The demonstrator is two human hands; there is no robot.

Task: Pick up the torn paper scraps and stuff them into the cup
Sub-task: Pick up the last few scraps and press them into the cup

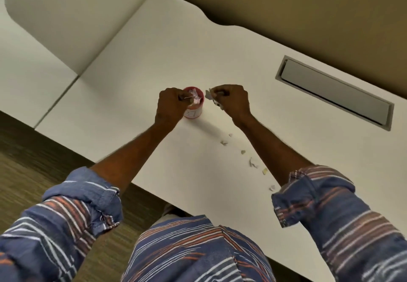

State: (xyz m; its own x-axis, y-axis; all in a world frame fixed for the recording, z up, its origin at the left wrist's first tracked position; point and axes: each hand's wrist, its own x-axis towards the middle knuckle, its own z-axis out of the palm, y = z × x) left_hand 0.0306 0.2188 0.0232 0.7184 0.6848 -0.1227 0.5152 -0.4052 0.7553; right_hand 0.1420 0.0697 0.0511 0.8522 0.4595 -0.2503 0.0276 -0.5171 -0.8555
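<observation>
White desk (220, 50): left hand (170, 105) over cup (195, 107), right hand (231, 99) pinching scraps (209, 95).

Red cup (195, 107), white desk (176, 46), blue striped sleeves (343, 215)

The cup (193, 105) stood on the desk (167, 46), with scraps inside it. The left hand (170, 106) was at its left, the right hand (232, 101) just right. Loose scraps (253, 162) trailed nearer the person, beneath the right forearm. A cable hatch (334, 92) lay far right.
</observation>
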